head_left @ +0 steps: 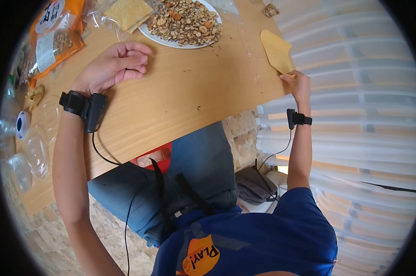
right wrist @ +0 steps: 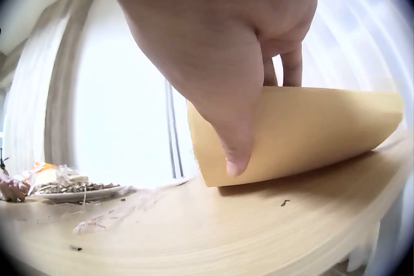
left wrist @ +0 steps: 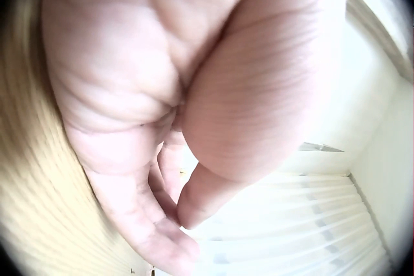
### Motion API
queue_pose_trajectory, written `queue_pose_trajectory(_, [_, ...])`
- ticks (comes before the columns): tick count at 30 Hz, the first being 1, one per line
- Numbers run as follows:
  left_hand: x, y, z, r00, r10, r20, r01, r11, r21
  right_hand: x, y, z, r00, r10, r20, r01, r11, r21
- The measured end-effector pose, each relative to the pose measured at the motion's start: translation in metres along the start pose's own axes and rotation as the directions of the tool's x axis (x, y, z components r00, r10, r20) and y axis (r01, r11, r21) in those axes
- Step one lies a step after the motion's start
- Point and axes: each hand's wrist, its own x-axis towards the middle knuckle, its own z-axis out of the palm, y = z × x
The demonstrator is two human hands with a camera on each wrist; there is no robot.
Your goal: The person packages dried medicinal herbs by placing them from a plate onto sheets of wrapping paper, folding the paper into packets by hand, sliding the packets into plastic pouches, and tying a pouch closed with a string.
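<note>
My right hand (head_left: pixel 300 86) pinches one end of a tan piece of paper (head_left: pixel 276 49) at the table's right edge. In the right wrist view the thumb presses the near face of the curved paper (right wrist: pixel 310 130), and the other fingers go behind its upper edge. My left hand (head_left: pixel 112 66) rests on its side on the wooden table (head_left: pixel 185 92), fingers loosely curled and nothing in them. Beyond it is a white plate (head_left: pixel 164 41) heaped with dried sliced pieces (head_left: pixel 189 23). An orange and clear packet (head_left: pixel 56 39) lies to the left of this hand.
Clear plastic packaging with a yellowish packet (head_left: pixel 127 13) lies beside the plate. Clear plastic lids (head_left: pixel 37 154) sit along the table's left side. Small dark crumbs dot the tabletop. A white curtain (head_left: pixel 355 92) hangs right beside the right hand. A small brownish clump (head_left: pixel 271 10) is at the far edge.
</note>
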Motion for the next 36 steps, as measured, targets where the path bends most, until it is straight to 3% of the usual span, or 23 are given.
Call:
queue_pose_trajectory(4, [0.000,-0.003,-0.002,1.000,0.001,-0.012,-0.001,1.000,-0.007,0.001,-0.002,-0.001,0.998,0.042,0.044,-0.037,0.995,-0.095])
queue_pose_trajectory(7, [0.002,-0.004,-0.003,1.000,-0.001,-0.021,0.001,1.000,0.007,-0.003,-0.012,-0.004,0.997,-0.055,-0.060,0.049,0.995,-0.092])
queue_pose_trajectory(10, [0.004,-0.006,-0.005,0.999,-0.007,-0.038,0.005,0.999,-0.042,0.001,-0.004,0.002,0.999,-0.009,-0.031,0.011,0.998,0.066])
queue_pose_trajectory(13, [0.004,-0.006,-0.005,0.999,0.006,-0.038,-0.008,0.999,-0.043,0.001,0.017,0.016,0.994,-0.109,0.024,0.103,0.979,0.178])
queue_pose_trajectory(15, [0.003,-0.004,-0.004,1.000,0.007,-0.017,-0.008,0.999,-0.046,0.000,0.022,0.027,0.965,-0.230,-0.124,0.256,0.926,0.277])
queue_pose_trajectory(16, [0.002,-0.004,-0.004,1.000,0.005,-0.029,-0.006,0.999,-0.048,0.000,0.022,0.028,0.964,-0.238,-0.119,0.263,0.922,0.285])
queue_pose_trajectory(20, [0.002,-0.002,-0.005,1.000,0.005,-0.018,-0.006,0.999,-0.042,-0.003,0.027,0.025,0.980,-0.183,-0.079,0.187,0.981,0.055])
queue_pose_trajectory(22, [0.004,-0.007,-0.011,1.000,0.013,-0.003,-0.013,0.998,-0.062,0.000,0.052,0.031,0.968,-0.245,-0.060,0.241,0.968,-0.064])
queue_pose_trajectory(24, [0.003,-0.004,-0.011,1.000,-0.020,-0.015,0.018,0.996,-0.089,-0.007,0.012,0.016,0.981,-0.168,-0.094,0.182,0.968,0.172])
queue_pose_trajectory(25, [0.003,-0.006,-0.008,0.999,0.014,-0.036,-0.018,0.994,-0.107,-0.007,0.016,0.017,0.974,-0.208,-0.090,0.223,0.948,0.228])
queue_pose_trajectory(26, [0.029,-0.025,-0.027,0.996,0.017,0.086,-0.002,0.985,-0.170,-0.001,0.025,0.019,0.965,-0.246,-0.089,0.262,0.922,0.284])
queue_pose_trajectory(28, [-0.002,0.000,-0.001,0.999,0.008,-0.037,-0.011,0.998,-0.067,0.000,0.023,0.014,0.959,-0.271,-0.086,0.284,0.929,0.236])
queue_pose_trajectory(31, [0.012,-0.013,-0.010,1.000,0.013,-0.023,-0.015,0.994,-0.107,0.004,0.027,0.018,0.953,-0.231,-0.196,0.278,0.923,0.265])
queue_pose_trajectory(33, [0.011,-0.014,-0.012,0.999,0.040,0.022,-0.037,0.992,-0.120,0.012,0.042,0.019,0.955,-0.018,-0.296,0.092,0.966,0.240])
queue_pose_trajectory(34, [0.010,-0.012,-0.009,1.000,0.025,0.013,-0.023,0.990,-0.136,0.018,0.048,0.019,0.950,-0.023,-0.312,0.102,0.966,0.237])
queue_pose_trajectory(36, [0.010,-0.009,-0.003,1.000,0.028,0.012,-0.026,0.989,-0.148,0.030,0.061,0.012,0.898,0.154,-0.412,-0.057,0.970,0.237])
